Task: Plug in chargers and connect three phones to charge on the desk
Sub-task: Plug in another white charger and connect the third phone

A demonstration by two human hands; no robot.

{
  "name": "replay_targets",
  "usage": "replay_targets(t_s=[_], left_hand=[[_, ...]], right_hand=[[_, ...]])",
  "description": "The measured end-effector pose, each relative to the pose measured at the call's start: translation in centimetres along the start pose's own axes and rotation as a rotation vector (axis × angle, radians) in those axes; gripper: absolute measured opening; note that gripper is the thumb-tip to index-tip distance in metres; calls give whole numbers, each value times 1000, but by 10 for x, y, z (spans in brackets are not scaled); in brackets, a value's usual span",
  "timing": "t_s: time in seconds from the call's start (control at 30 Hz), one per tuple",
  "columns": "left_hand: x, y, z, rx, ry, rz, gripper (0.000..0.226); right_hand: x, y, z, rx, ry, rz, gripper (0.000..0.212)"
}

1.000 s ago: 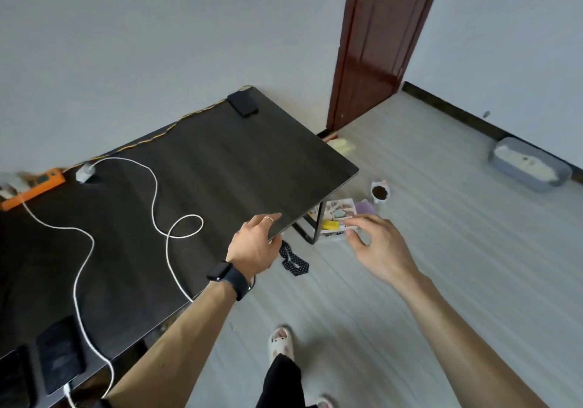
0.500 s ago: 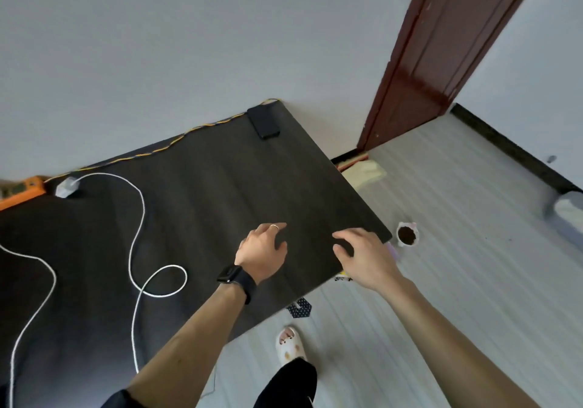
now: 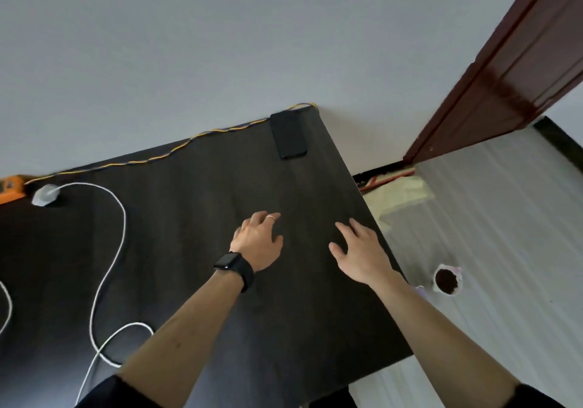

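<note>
A black phone (image 3: 289, 134) lies flat at the far right corner of the dark desk (image 3: 195, 218). My left hand (image 3: 257, 242), with a watch on the wrist and a ring, hovers over the desk's middle with loose fingers, holding nothing. My right hand (image 3: 359, 251) reaches forward beside it with spread fingers, also holding nothing. Both hands are well short of the phone. A white charger plug (image 3: 45, 195) sits at the far left, next to an orange power strip (image 3: 11, 188). Its white cable (image 3: 108, 269) loops across the desk toward me.
A yellow-and-blue wire (image 3: 176, 149) runs along the desk's back edge against the wall. A dark red door (image 3: 517, 70) stands at the right. On the floor right of the desk are a small pot of soil (image 3: 447, 280) and a pale yellow sheet (image 3: 400, 194).
My view has swung up and right, toward the desk's far corner. Both hands moved from the desk's near edge to over its top, nearer the phone.
</note>
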State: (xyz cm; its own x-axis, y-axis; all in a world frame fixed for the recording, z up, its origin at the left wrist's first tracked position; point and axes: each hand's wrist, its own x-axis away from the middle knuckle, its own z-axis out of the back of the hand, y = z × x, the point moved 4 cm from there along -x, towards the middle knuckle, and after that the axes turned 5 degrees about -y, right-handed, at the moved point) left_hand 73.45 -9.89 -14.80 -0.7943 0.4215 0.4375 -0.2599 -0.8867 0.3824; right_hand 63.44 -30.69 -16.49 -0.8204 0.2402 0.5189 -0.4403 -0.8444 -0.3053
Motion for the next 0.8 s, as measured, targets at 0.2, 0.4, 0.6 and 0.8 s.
replay_targets(t_s=[0.2,0.4,0.6,0.8], left_hand=[[-89,3,13,-48,52,48,70],[-189,16,38,-55,152,74,77],[-257,27,31,24,175,197,83],[-272,29,16,-51,307,256,78]], right_hand=[[-88,18,-19,232,4,118,71],[-104,22,-36,247,202,156,70],[-111,28,-44,270,159,158,72],[-112,30,-45,274,137,158,72]])
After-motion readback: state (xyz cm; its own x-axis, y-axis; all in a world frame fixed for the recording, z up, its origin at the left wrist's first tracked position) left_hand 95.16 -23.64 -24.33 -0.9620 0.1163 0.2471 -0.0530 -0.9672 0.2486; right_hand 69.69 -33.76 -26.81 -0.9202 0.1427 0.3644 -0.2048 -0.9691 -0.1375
